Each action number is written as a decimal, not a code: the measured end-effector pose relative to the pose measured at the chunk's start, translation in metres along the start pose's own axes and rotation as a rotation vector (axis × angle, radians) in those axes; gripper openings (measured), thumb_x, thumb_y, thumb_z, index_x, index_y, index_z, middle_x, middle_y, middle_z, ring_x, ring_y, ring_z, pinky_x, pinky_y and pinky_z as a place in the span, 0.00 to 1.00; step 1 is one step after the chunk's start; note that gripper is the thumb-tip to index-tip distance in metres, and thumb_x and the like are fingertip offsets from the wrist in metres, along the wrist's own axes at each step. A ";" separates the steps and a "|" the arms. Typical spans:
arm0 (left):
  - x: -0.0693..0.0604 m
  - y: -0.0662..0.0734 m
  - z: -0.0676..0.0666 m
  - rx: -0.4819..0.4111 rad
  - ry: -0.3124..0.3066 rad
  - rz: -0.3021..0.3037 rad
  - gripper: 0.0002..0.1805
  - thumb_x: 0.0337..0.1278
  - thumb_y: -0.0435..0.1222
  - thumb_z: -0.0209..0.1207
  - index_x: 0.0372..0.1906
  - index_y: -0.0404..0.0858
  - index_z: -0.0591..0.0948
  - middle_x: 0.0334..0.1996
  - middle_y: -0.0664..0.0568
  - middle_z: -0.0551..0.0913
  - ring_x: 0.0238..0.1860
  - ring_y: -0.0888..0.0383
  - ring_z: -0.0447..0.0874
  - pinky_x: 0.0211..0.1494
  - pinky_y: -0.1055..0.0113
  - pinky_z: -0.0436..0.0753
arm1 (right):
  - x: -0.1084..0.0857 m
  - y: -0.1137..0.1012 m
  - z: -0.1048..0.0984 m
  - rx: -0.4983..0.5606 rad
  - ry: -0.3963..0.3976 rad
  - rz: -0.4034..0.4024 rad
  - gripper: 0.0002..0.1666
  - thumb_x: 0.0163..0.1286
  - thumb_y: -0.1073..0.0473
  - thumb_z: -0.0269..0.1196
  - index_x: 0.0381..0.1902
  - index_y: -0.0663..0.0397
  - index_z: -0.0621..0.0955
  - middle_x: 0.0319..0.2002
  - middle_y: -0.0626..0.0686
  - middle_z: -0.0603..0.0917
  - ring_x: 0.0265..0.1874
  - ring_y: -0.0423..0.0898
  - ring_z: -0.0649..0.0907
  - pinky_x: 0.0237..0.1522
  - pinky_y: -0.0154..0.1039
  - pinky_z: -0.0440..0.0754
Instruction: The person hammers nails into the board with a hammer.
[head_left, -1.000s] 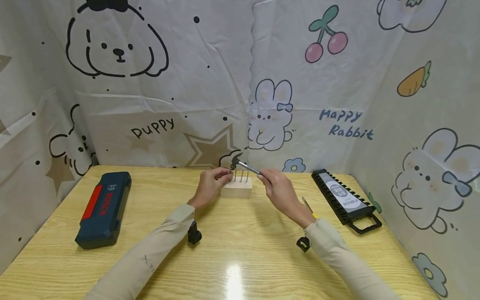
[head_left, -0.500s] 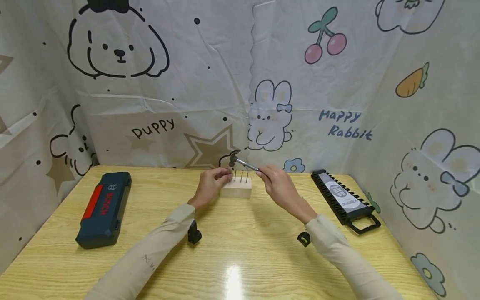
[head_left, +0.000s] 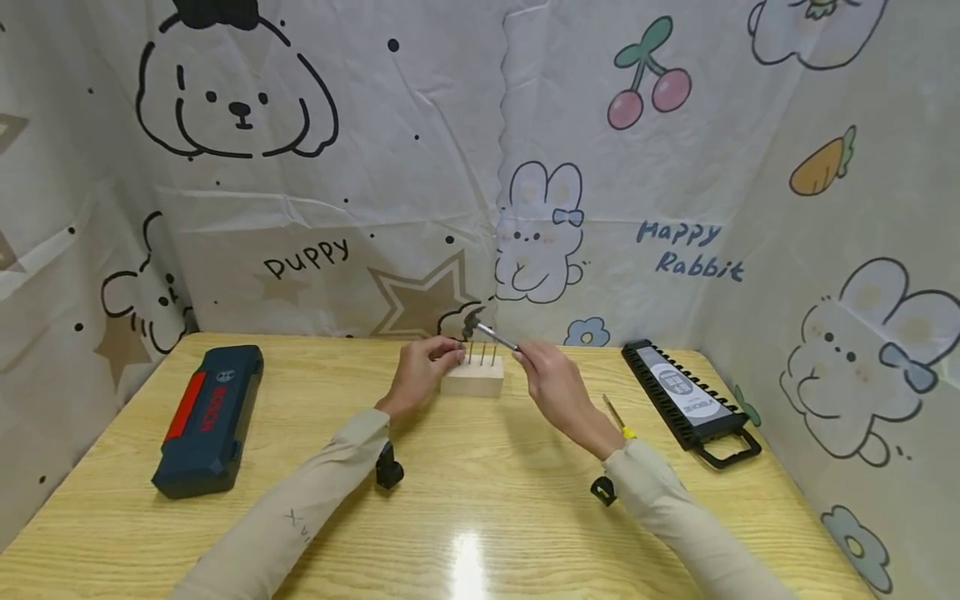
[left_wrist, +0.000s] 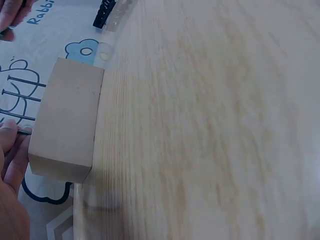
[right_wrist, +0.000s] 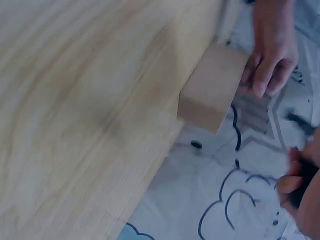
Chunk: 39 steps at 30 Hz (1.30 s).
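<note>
A pale wooden block (head_left: 472, 382) lies near the table's far edge, with several nails (left_wrist: 22, 97) standing in its top. At the block's left end my left hand (head_left: 422, 373) pinches one nail (left_wrist: 24, 132) between thumb and fingers. My right hand (head_left: 557, 385) grips the dark handle of a claw hammer (head_left: 492, 333). The hammer head (head_left: 471, 322) hangs just above the pinched nail, tilted, with the claw up. In the right wrist view the hammer is blurred.
A dark blue Bosch case (head_left: 210, 421) lies at the left. On the right is a black rack (head_left: 686, 392) with a handle. A yellow-handled screwdriver (head_left: 618, 419) lies partly behind the right forearm. A patterned cloth (head_left: 420, 183) hangs behind the table (head_left: 450, 467).
The right hand and hammer shifted slightly left and back again, the hammer head dipping toward the pinched nail and rising. The left hand and block stayed in place.
</note>
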<state>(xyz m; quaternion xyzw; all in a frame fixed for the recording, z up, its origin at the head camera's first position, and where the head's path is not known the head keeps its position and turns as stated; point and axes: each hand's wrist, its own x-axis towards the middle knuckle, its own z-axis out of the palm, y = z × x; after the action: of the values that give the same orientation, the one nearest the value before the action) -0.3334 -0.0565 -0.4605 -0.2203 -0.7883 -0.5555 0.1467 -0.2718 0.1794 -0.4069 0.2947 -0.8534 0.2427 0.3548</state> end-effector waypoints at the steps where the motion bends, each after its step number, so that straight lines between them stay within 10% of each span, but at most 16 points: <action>1: 0.000 0.000 0.000 -0.003 0.000 0.000 0.07 0.66 0.29 0.68 0.45 0.29 0.89 0.42 0.41 0.92 0.43 0.48 0.92 0.45 0.70 0.88 | 0.000 0.002 0.000 -0.005 0.012 0.003 0.04 0.77 0.69 0.62 0.43 0.64 0.83 0.32 0.56 0.83 0.29 0.50 0.80 0.28 0.45 0.81; 7: 0.001 0.000 0.000 -0.015 0.002 -0.005 0.08 0.67 0.30 0.68 0.45 0.29 0.89 0.42 0.41 0.92 0.42 0.49 0.91 0.44 0.74 0.86 | 0.008 0.011 -0.008 0.065 0.139 -0.010 0.02 0.77 0.71 0.61 0.42 0.65 0.81 0.30 0.58 0.79 0.27 0.50 0.74 0.28 0.44 0.74; 26: 0.000 0.002 -0.001 -0.037 -0.004 0.015 0.06 0.66 0.27 0.67 0.44 0.28 0.89 0.42 0.40 0.92 0.44 0.46 0.92 0.45 0.73 0.87 | -0.002 0.004 0.000 -0.030 -0.181 0.080 0.06 0.79 0.61 0.62 0.43 0.57 0.86 0.34 0.53 0.83 0.32 0.49 0.80 0.31 0.44 0.80; 39: 0.000 0.001 -0.002 -0.036 -0.006 0.013 0.06 0.67 0.28 0.67 0.45 0.29 0.89 0.42 0.41 0.92 0.44 0.48 0.92 0.45 0.74 0.87 | 0.015 0.001 -0.013 -0.052 -0.219 0.082 0.10 0.79 0.62 0.63 0.47 0.62 0.87 0.35 0.54 0.85 0.29 0.48 0.80 0.29 0.42 0.78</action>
<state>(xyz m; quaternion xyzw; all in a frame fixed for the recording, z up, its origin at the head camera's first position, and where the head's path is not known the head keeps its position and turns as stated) -0.3327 -0.0577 -0.4592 -0.2298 -0.7773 -0.5677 0.1439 -0.2746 0.1833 -0.3877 0.2752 -0.9043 0.2012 0.2570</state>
